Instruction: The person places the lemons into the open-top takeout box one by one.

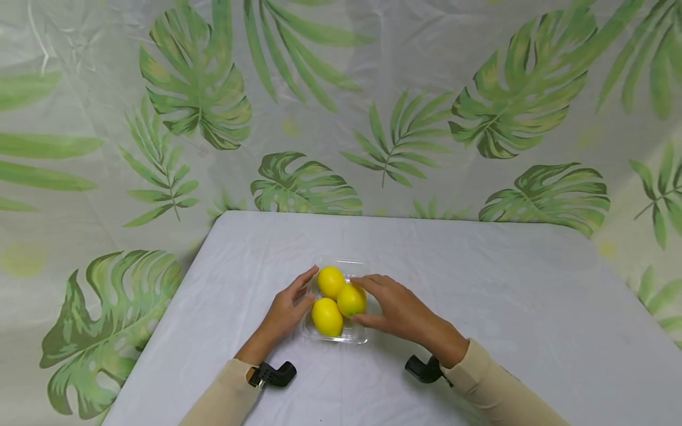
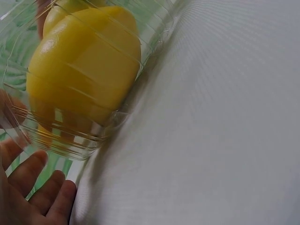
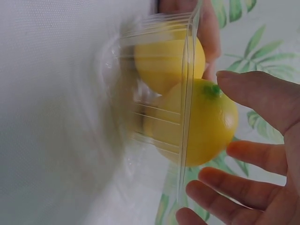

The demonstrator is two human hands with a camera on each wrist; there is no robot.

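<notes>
Head view shows my left hand [image 1: 285, 310] and right hand [image 1: 396, 307], fingers apart in a loose grip, flanking the clear tray [image 1: 356, 338] of three lemons [image 1: 327, 316] mid-counter [image 1: 506, 284]; I should press both walls evenly, keeping it level.

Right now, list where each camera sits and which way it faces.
Head: looks forward and down at the table; both hands, sleeves.
Left wrist: low by the clear tray, facing lemons; left hand fingertips.
Right wrist: beside the tray's other side; right hand fingers.
Both wrist views share tray and lemons.
</notes>
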